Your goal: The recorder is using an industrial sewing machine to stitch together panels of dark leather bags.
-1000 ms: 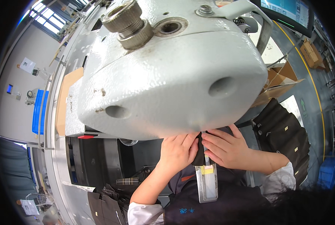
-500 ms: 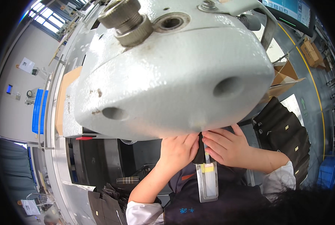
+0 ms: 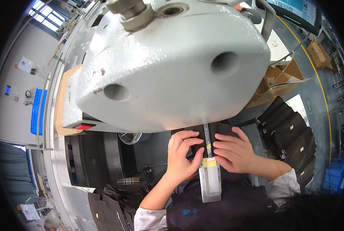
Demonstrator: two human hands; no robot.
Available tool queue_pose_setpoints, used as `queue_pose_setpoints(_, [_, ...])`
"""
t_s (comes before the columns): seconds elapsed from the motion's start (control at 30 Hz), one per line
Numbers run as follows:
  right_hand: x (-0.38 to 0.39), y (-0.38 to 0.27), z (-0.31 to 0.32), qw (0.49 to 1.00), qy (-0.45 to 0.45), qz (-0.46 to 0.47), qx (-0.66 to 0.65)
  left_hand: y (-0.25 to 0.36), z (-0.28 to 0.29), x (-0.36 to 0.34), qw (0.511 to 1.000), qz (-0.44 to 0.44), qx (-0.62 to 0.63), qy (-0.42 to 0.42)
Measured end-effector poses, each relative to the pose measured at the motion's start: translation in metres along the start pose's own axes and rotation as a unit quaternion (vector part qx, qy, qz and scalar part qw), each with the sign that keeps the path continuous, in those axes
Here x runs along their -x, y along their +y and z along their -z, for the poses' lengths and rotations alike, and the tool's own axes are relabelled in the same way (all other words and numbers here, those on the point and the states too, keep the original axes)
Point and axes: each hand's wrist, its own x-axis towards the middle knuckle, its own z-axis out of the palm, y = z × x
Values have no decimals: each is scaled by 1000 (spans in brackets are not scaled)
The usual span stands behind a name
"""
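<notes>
Under the front of a large light-grey sewing machine head (image 3: 172,73), dark fabric (image 3: 195,133) lies along a narrow metal strip (image 3: 207,140). My left hand (image 3: 179,158) is at the fabric's left side, its fingers bent and spread, the thumb apart from them. On the other side, my right hand (image 3: 235,152) is open, fingers stretched toward the strip with their tips at the fabric's edge. Nearer to me, the strip meets a silver metal plate (image 3: 210,188) with a pale slot and yellow tape. The machine head hides the needle area.
Dark fabric pieces (image 3: 289,134) hang in a row at the right; more dark pieces (image 3: 110,208) are piled lower left. An open cardboard box (image 3: 281,79) stands right of the machine, below a screen (image 3: 295,11). A blue crate (image 3: 38,111) is at the left.
Both hands have drawn back toward me from under the machine head, and their fingers have spread apart. More fabric and metal strip now show between them. The view has shifted slightly.
</notes>
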Motion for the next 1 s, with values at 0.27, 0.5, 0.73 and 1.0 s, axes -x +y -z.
queue_pose_setpoints(0.27, [3, -12, 2, 997, -3, 27, 78, 5, -1, 4, 1000, 2, -15, -4])
queue_pose_setpoints(0.5, [-13, -10, 12, 998, -26, 22, 45, 8, 12, -5, 992, -48, -97, -70])
queue_pose_setpoints(0.73, [-11, -6, 3, 997, -31, 45, 58, 9, 17, -11, 986, -63, -109, -106])
queue_pose_setpoints(1.0, [-11, -4, 3, 996, -35, 46, 73, 9, 13, -11, 986, -68, -114, -104])
